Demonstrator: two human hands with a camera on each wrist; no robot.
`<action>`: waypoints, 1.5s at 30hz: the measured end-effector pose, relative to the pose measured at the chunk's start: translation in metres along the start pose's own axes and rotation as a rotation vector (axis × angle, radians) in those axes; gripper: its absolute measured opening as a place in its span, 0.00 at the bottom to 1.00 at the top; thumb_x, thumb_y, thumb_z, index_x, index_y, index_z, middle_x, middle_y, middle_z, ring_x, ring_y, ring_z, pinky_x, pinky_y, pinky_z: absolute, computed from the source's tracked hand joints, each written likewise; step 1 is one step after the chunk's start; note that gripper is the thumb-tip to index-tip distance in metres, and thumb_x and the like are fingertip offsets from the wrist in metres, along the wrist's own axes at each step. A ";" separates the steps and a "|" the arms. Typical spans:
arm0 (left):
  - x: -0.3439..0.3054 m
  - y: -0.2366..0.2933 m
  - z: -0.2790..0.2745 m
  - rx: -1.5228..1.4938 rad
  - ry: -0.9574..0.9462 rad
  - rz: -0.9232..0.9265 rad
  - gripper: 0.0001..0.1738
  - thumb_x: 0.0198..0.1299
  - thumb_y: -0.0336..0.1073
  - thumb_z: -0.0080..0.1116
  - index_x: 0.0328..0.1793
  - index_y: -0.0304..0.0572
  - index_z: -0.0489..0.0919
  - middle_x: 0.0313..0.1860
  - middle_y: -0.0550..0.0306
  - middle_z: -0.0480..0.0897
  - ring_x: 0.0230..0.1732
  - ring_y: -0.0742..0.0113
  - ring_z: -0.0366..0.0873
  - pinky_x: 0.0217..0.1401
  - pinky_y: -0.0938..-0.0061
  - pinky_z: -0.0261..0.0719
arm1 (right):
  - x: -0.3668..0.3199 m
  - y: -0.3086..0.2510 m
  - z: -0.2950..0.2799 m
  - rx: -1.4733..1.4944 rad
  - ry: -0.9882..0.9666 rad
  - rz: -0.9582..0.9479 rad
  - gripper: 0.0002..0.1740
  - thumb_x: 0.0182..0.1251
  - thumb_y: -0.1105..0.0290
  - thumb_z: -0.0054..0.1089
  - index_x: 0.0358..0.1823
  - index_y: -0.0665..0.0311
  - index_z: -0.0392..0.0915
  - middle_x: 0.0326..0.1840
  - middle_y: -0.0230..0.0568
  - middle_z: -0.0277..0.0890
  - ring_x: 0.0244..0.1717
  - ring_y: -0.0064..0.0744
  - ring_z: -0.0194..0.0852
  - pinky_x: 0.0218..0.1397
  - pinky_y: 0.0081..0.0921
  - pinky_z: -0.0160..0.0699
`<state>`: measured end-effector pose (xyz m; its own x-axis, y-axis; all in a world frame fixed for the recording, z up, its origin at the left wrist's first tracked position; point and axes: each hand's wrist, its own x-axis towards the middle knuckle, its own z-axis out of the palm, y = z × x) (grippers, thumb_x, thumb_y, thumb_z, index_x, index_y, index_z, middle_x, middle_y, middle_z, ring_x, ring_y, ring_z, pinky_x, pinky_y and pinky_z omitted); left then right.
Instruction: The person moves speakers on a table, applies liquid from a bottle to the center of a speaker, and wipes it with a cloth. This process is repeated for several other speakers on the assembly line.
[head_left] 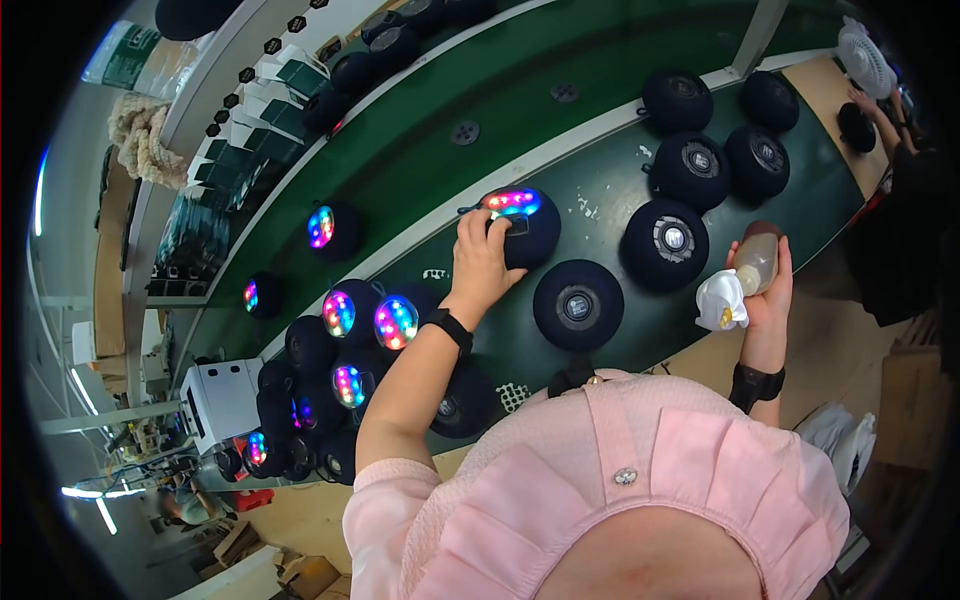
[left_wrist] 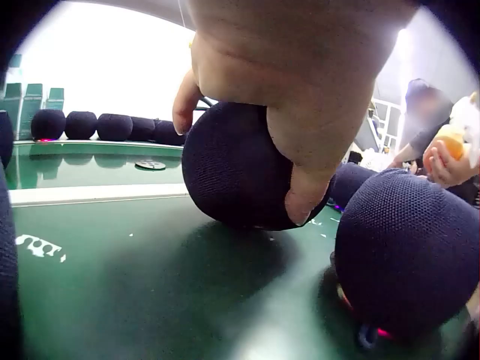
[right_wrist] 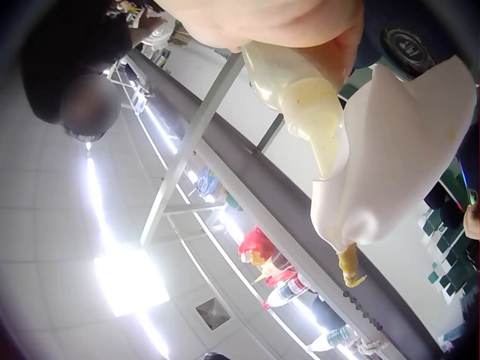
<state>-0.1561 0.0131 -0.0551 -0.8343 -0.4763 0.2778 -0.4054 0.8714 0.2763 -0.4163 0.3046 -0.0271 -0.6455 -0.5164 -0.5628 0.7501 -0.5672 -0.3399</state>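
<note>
In the head view my left hand point(head_left: 482, 262) grips a round dark blue speaker point(head_left: 541, 228) whose coloured lights glow at its far edge. The left wrist view shows fingers and thumb spread around that speaker point(left_wrist: 232, 169), its underside close over the green surface. My right hand point(head_left: 768, 300) holds a translucent bottle point(head_left: 757, 258) beyond the table's near edge. A white cloth-like piece point(head_left: 720, 300) hangs around the bottle's nozzle, with a yellowish tip point(right_wrist: 347, 266) poking out in the right wrist view.
Dark speakers point(head_left: 578, 305) stand on the green table to the right of the held one. Lit speakers point(head_left: 339, 314) cluster at the left. Behind a pale rail point(head_left: 600, 122) runs a green strip point(head_left: 420, 150) with more speakers. Another person point(head_left: 900, 220) is at the far right.
</note>
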 end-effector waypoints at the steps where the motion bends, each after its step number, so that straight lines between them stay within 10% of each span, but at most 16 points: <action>1: 0.002 0.002 -0.002 0.001 -0.001 0.000 0.50 0.19 0.39 0.79 0.56 0.49 0.64 0.57 0.50 0.62 0.62 0.47 0.58 0.53 0.55 0.70 | 0.000 0.001 0.001 -0.007 0.000 -0.001 0.22 0.61 0.51 0.55 0.48 0.59 0.70 0.43 0.42 0.72 0.43 0.45 0.71 0.47 0.42 0.74; 33: 0.017 0.023 0.005 0.119 -0.061 -0.083 0.48 0.31 0.41 0.75 0.64 0.49 0.65 0.47 0.48 0.67 0.47 0.50 0.66 0.42 0.64 0.77 | 0.002 0.004 0.000 -0.021 0.018 0.028 0.24 0.61 0.51 0.55 0.50 0.61 0.68 0.45 0.47 0.70 0.45 0.47 0.70 0.48 0.44 0.75; 41: -0.030 0.066 -0.133 -0.803 0.021 -0.458 0.35 0.46 0.35 0.67 0.62 0.44 0.67 0.57 0.55 0.67 0.57 0.65 0.67 0.54 0.72 0.71 | 0.010 -0.004 0.004 -0.062 -0.030 0.017 0.26 0.63 0.49 0.51 0.52 0.63 0.67 0.45 0.49 0.70 0.45 0.48 0.70 0.48 0.44 0.75; 45: -0.097 0.103 -0.216 -1.219 0.244 -0.561 0.35 0.48 0.26 0.57 0.64 0.29 0.60 0.61 0.44 0.67 0.61 0.55 0.67 0.57 0.65 0.72 | 0.014 0.007 0.017 -0.080 -0.078 0.114 0.27 0.62 0.49 0.53 0.52 0.64 0.66 0.45 0.50 0.69 0.45 0.49 0.70 0.49 0.44 0.75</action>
<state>-0.0366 0.1236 0.1452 -0.5297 -0.8479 -0.0201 0.0253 -0.0395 0.9989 -0.4230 0.2827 -0.0247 -0.5626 -0.6244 -0.5419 0.8261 -0.4509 -0.3381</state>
